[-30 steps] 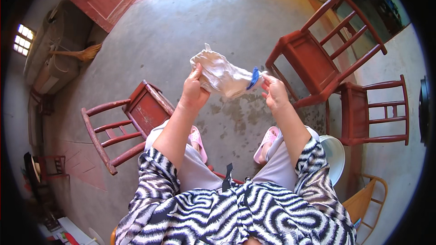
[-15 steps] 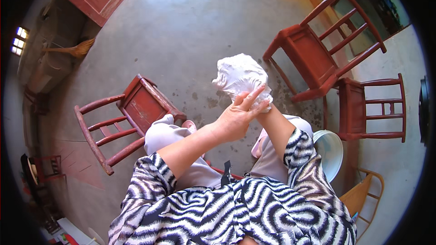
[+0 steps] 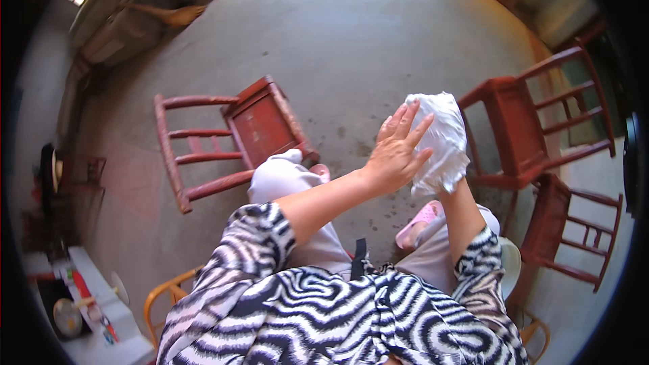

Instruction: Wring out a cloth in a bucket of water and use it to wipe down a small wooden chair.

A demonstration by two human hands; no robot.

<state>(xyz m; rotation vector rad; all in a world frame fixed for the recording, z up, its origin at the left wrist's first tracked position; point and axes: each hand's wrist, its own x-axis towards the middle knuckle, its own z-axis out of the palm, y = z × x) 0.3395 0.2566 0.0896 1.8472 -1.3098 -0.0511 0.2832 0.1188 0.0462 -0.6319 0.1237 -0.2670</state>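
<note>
A white, wrinkled, soft piece that looks like cloth covers my right hand down to the wrist. Only that wrist and forearm show; the fingers beneath are hidden, so their pose does not show. My left hand lies against the left side of the white piece, fingers stretched out and spread, back of the hand upward. Both hands are raised in front of my knees, above the grey floor.
A worn red wooden chair stands to the left. Two more, a larger red chair and a smaller red chair, are at the right. A white bucket is beside my right leg. A cluttered white table is at lower left.
My view has swung, so the chairs sit differently in it. My left hand has shifted from the right wrist to the side of the white cloth-like piece, fingers spreading.
</note>
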